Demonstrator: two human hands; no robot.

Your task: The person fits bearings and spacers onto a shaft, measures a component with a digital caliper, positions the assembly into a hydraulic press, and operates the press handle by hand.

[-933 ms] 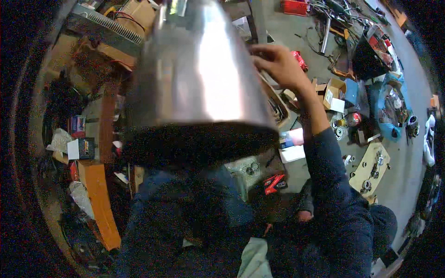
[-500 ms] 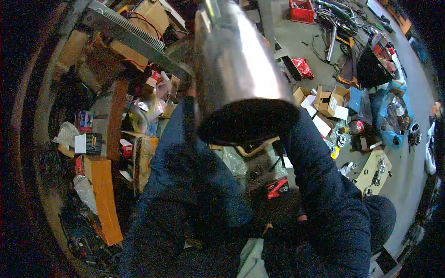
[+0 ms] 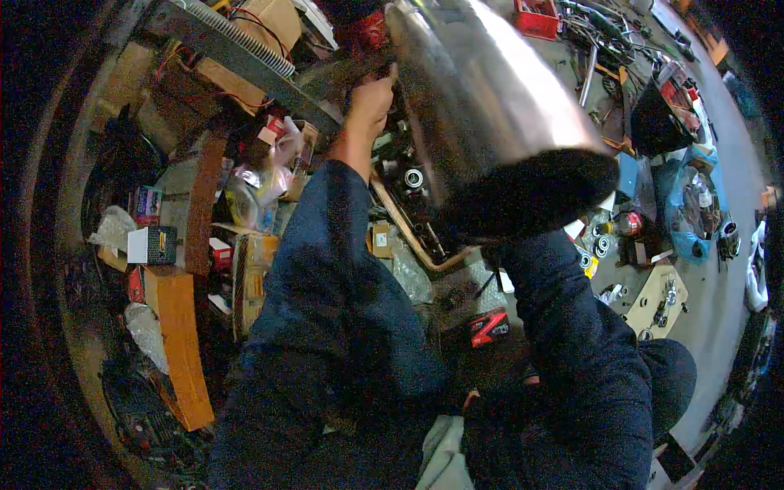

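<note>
A large, shiny metal cylinder [image 3: 498,90] with a dark, slanted lower end fills the upper middle, very close up and tilted. My left hand [image 3: 373,106] is beside its left side, fingers closed, near a dark thing with a red part [image 3: 371,33]; what the fingers grip is not clear. My right forearm [image 3: 547,278] in a dark blue sleeve runs up behind the cylinder, which hides the right hand. Below the left hand, a wooden-edged tray [image 3: 400,214] holds a ring bearing [image 3: 414,177] and other metal parts.
A red and black battery-like block [image 3: 490,327] lies low in the middle. Orange-brown cardboard [image 3: 175,343] and a metal beam [image 3: 237,61] are at left. At right are a blue bag [image 3: 694,208], a beige board with metal parts [image 3: 657,302] and a red crate [image 3: 536,18].
The metal cylinder has shifted right and a little upward. My left hand, mostly hidden before, now shows beside it, and the tray of metal parts has come into sight.
</note>
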